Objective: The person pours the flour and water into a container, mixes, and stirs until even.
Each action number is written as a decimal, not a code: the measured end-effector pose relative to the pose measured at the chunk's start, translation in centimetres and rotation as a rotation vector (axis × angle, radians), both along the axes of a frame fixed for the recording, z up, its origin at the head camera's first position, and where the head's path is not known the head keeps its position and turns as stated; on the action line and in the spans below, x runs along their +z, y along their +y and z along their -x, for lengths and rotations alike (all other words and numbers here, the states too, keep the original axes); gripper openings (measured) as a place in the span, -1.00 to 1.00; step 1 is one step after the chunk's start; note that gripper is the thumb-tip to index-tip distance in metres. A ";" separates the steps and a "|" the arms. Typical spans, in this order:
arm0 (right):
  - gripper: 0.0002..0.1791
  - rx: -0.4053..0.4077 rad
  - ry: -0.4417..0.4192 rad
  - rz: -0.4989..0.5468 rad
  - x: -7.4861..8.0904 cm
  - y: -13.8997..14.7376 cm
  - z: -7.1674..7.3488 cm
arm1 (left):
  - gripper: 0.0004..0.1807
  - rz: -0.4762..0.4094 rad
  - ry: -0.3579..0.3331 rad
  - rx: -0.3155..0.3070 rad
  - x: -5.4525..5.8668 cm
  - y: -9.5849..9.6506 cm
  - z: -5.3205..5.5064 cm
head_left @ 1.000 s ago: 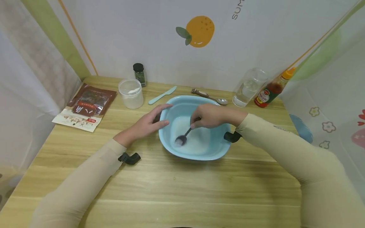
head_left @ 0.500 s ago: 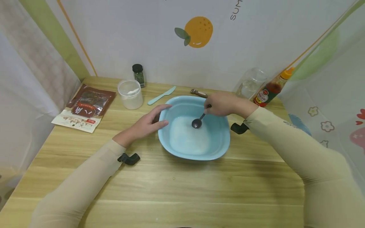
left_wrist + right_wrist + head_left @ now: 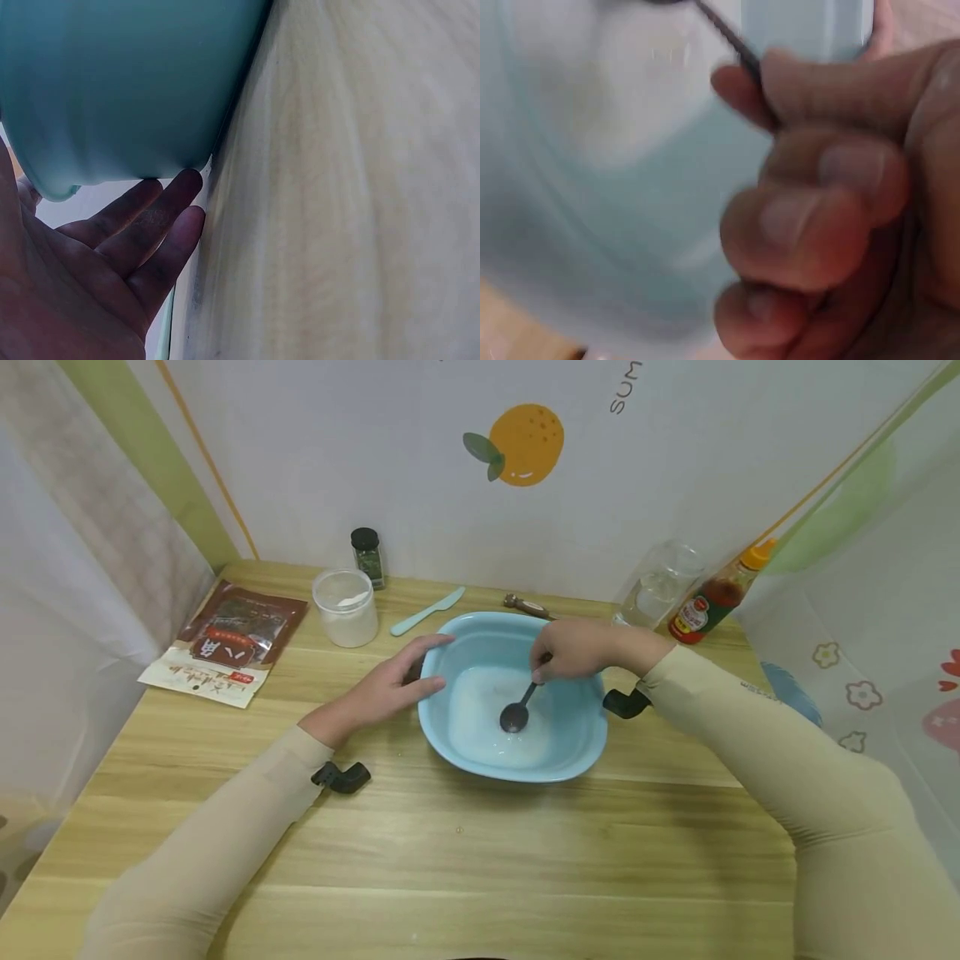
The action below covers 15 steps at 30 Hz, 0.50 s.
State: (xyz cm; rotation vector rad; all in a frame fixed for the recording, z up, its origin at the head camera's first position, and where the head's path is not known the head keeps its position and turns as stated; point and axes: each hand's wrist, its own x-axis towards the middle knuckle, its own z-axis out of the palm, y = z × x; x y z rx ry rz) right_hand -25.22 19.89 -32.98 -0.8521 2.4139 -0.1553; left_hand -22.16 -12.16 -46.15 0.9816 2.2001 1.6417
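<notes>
A light blue basin point(image 3: 585, 756) stands on the table with a whitish, wet-looking layer point(image 3: 480, 739) across its bottom. My right hand point(image 3: 573, 649) pinches the thin handle of a dark spoon point(image 3: 514, 717), which slants down into that layer near the basin's middle. In the right wrist view the spoon's handle point(image 3: 727, 34) comes out between thumb and forefinger, the other fingers curled beneath. My left hand point(image 3: 382, 687) rests at the basin's left side, thumb and forefinger on the rim. Its other fingers point(image 3: 146, 225) reach out nearly straight, their tips at the basin's outer wall.
Behind the basin lie a mint-coloured knife point(image 3: 427, 612) and a second spoon point(image 3: 527, 606). A tub of white powder point(image 3: 347, 620), a black-capped jar point(image 3: 367, 560) and a brown-and-cream packet point(image 3: 228, 643) are at left. A glass of water point(image 3: 648, 593) and a sauce bottle point(image 3: 712, 602) stand back right.
The spoon in my right hand went from the basin's left side, with white stuff in its bowl, up and right, then back down toward the near side. My left hand stays in place.
</notes>
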 end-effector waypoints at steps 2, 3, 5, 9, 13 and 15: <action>-0.80 -0.045 0.060 0.008 0.1 0.2 0.2 | -0.28 0.003 0.003 0.003 0.0 0.0 0.0; -0.79 -0.056 0.085 0.021 0.1 0.3 0.3 | -0.28 0.006 0.004 0.005 0.0 0.0 0.0; -0.78 -0.060 0.107 0.040 -0.2 0.2 0.4 | -0.28 0.008 0.008 0.006 -0.1 -0.1 0.0; -0.80 0.013 0.025 0.033 -0.5 0.2 0.2 | -0.28 0.007 0.008 0.005 -0.2 -0.1 0.0; -0.80 0.036 -0.037 -0.019 -0.3 0.5 0.2 | -0.29 -0.001 0.001 -0.004 -0.2 -0.1 0.2; -0.79 0.009 0.006 -0.034 0.0 0.7 0.3 | -0.29 -0.001 0.001 -0.005 -0.2 0.0 0.2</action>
